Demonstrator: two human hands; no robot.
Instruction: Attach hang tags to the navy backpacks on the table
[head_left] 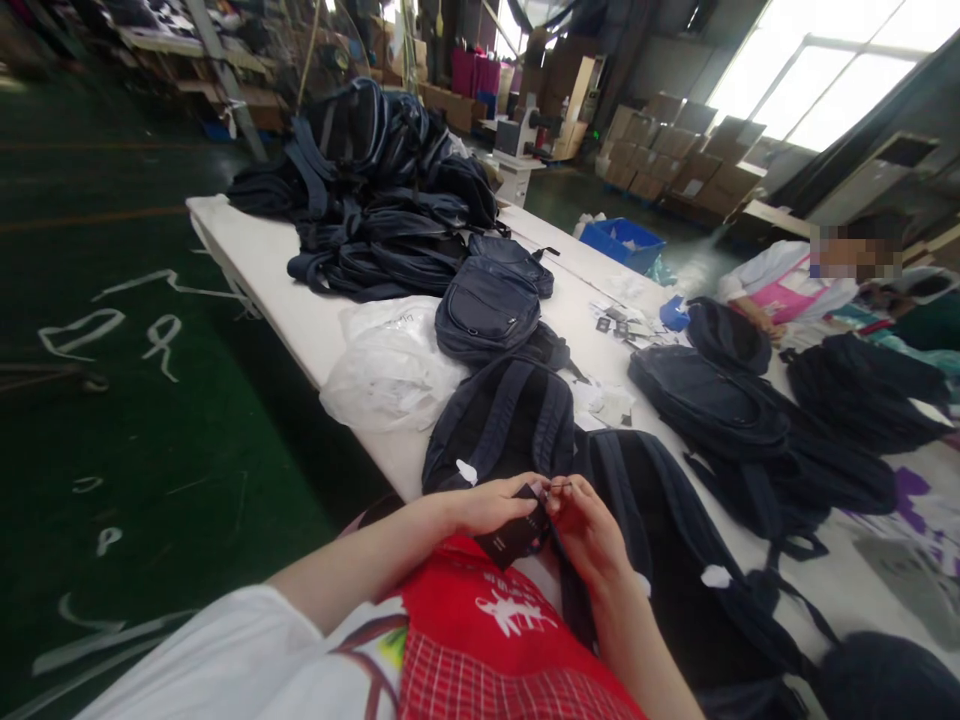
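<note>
My left hand [491,503] is closed around a black hang tag [512,532] with small pale print, held just above my red apron. Close against it, my right hand [589,528] pinches something thin and dark at the tag's upper end, perhaps its string; it is too small to make out. Directly beyond my hands lies a navy backpack [504,420] with its shoulder straps up and a white label on one strap. Another navy backpack [675,560] stretches to the right, beside my right forearm.
A large heap of navy backpacks [375,190] covers the table's far end. A clear plastic bag [390,365] lies at the left edge. Loose tags [619,322] are scattered mid-table. Across the table sits a person in a pink apron [787,292], near more backpacks [705,400]. A blue bin [622,243] stands beyond.
</note>
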